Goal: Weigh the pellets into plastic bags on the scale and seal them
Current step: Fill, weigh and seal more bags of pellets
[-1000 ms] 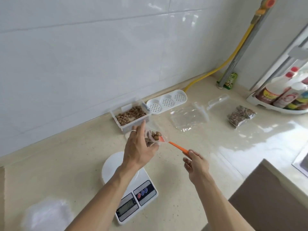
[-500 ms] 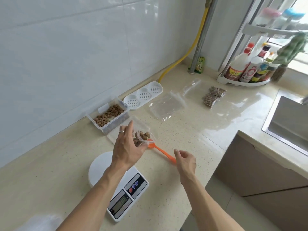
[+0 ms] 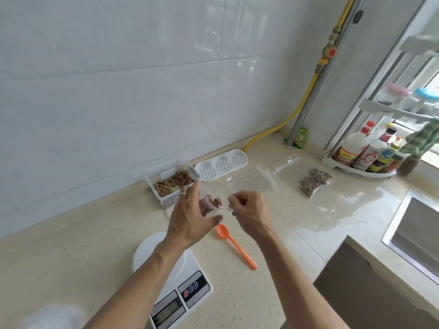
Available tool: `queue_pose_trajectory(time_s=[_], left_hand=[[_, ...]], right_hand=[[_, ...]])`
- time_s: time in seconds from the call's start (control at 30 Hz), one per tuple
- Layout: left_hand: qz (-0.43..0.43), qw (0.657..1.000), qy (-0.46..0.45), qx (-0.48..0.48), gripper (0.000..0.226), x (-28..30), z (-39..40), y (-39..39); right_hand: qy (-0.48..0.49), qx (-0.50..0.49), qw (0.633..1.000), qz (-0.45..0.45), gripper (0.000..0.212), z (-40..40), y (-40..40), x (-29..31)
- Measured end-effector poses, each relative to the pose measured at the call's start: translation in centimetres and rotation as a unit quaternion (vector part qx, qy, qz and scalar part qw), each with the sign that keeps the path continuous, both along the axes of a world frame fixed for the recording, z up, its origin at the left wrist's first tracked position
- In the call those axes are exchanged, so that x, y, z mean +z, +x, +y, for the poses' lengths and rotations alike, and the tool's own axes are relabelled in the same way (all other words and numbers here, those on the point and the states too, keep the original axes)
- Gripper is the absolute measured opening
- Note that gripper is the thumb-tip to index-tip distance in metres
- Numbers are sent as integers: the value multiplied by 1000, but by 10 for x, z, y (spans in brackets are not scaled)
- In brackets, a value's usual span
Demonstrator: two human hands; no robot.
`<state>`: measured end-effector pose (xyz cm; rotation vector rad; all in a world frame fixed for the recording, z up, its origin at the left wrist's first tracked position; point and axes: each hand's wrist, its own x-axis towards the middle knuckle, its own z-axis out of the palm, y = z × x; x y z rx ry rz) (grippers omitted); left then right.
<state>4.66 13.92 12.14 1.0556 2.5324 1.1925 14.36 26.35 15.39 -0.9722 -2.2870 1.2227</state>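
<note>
Between both hands [image 3: 190, 217] hangs the pellet bag [image 3: 211, 205].

Bright daylight from the window on my right glares off the counter [image 3: 356, 210] near its right edge — soft shadows, edges bowed by the wide lens, lower-left corner blurred.

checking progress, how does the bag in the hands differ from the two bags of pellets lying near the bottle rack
The bag in the hands is held above the counter by the left hand and right hand; the two bags lie flat on the counter. All hold brown pellets.
</note>
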Motion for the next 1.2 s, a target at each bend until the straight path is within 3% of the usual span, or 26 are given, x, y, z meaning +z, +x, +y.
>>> queue_pose_trajectory(time_s=[0.1, 0.17, 0.3, 0.5, 0.6, 0.73, 0.8, 0.87, 1.03, 1.2], left_hand=[[-72, 997, 26, -33, 129, 9, -11, 0], [-88, 995, 39, -33, 119, 11, -19, -1], [-138, 987, 88, -8, 82, 13, -28, -2], [-219, 962, 162, 16, 4, 16, -45, -11], [-209, 964, 167, 15, 13, 25, -52, -10], [-182, 969, 165, -8, 11, 32, -55, -8], [-188, 965, 181, -7, 10, 35, -57, -10], [-202, 964, 173, -4, 9, 33, -64, -16], [-296, 954, 31, -35, 9, -4, -99, -37], [-187, 977, -74, 71, 16, -36, -116, -47]], right_hand=[[-22, 11, 999, 26, 19, -2, -3, 11], [-18, 23, 999, 33, 18, -4, -3, 18], [-22, 63, 997, 40, 18, -10, -1, 30], [-47, 123, 990, 42, 18, -16, 2, 38], [-39, 148, 987, 43, 16, -19, 1, 42], [73, 216, 973, -25, 6, -26, -13, 42], [93, 226, 969, -30, 15, -29, -22, 41], [72, 240, 968, -23, 17, -32, -28, 39], [-33, 226, 974, 5, 16, -36, -43, 23], [-143, 112, 983, -36, 17, -28, -52, -29]])
